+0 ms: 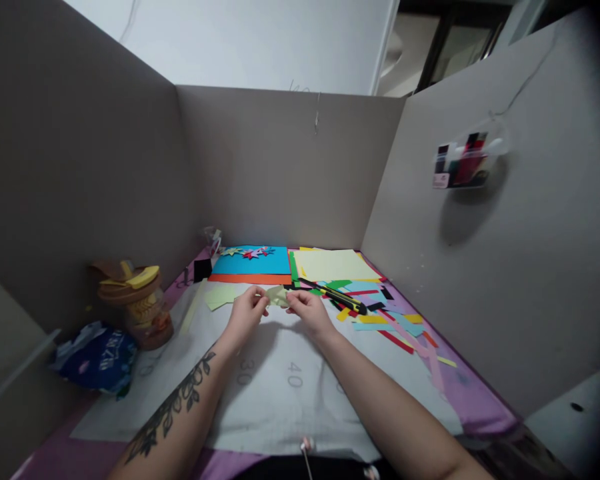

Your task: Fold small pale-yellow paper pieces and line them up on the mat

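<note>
Between my two hands is a small pale green piece of paper (277,296), held up over the white sheet (275,413). My left hand (249,311) pinches its left end between thumb and fingers. The right end is pinched by my right hand (311,312). A larger pale green paper (220,297) lies flat just left of my left hand. To the right of my right hand, a black and yellow utility knife (347,300) rests on coloured paper strips (380,320).
Blue paper (253,265) with small paper stars and a cream paper stack (335,265) lie at the back. A brown-lidded cup (147,317) and a blue packet (100,358) stand at the left. Grey panels enclose the table; a bag (467,163) hangs on the right one.
</note>
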A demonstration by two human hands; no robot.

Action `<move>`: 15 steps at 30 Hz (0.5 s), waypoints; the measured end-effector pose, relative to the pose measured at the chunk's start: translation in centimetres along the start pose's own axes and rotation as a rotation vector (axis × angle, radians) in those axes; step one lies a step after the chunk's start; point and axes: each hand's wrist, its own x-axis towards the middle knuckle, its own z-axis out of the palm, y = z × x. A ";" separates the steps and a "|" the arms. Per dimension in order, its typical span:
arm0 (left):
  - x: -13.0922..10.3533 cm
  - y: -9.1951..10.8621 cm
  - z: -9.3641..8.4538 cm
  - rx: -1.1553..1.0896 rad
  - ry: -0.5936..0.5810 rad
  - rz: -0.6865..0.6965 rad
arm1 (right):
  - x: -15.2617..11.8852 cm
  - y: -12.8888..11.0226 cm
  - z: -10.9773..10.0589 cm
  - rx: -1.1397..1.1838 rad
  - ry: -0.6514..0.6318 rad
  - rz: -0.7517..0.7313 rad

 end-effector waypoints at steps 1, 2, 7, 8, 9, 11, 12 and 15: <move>-0.1 0.1 0.0 -0.007 -0.005 -0.002 | 0.0 0.0 0.0 0.012 0.008 0.011; -0.2 0.2 0.0 -0.015 -0.009 -0.006 | 0.0 0.1 0.1 0.023 0.014 0.025; -0.4 0.5 0.2 -0.035 -0.037 -0.013 | -0.1 0.2 0.0 0.065 0.010 0.058; -0.4 0.5 0.3 -0.041 -0.047 -0.012 | -0.1 0.2 0.0 0.057 0.010 0.044; -0.4 0.5 0.4 -0.051 -0.056 -0.013 | -0.1 0.1 -0.1 0.041 0.008 0.025; -0.4 0.5 0.5 -0.080 -0.074 -0.012 | 0.0 0.1 -0.1 -0.017 0.006 -0.014; -0.4 0.6 0.6 -0.095 -0.083 -0.010 | 0.0 0.0 -0.1 -0.054 0.004 -0.032; -0.6 0.7 0.8 -0.126 -0.121 -0.005 | 0.0 0.0 -0.3 -0.170 -0.013 -0.092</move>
